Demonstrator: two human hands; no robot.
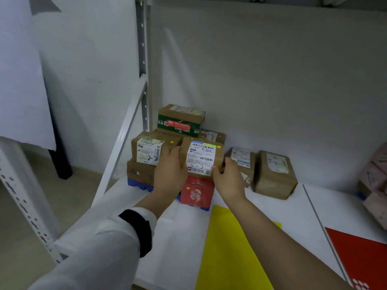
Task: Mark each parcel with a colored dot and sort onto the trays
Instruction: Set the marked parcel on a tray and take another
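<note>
Both hands hold a brown labelled parcel (201, 158) at the top of the pile at the far left of the white shelf (184, 237). The left hand (169, 174) grips the parcel's left side with fingers curled round its edge. The right hand (229, 178) grips the right side, thumb pressed on the lower corner of the white label. A small yellow dot (219, 146) sits on the parcel's top by its far right corner. The pile stands on a blue tray (138, 184); whether the held parcel rests on the pile or is just clear of it cannot be told. Directly below it is a red box (196, 193). Just to its left is a second brown parcel (150, 151), also labelled and carrying a second yellow dot (172, 142). Behind them a green-and-brown carton (181, 120) sits highest. To the right, off the tray, a small brown parcel (243, 159) stands just beside the right hand, and a wrapped brown parcel (274, 174) stands farther right. A yellow sheet (230, 248) lies flat on the near shelf under the right forearm, and a red sheet (362, 254) lies at the near right. Pale pink packages (377, 185) crowd the right edge.
</note>
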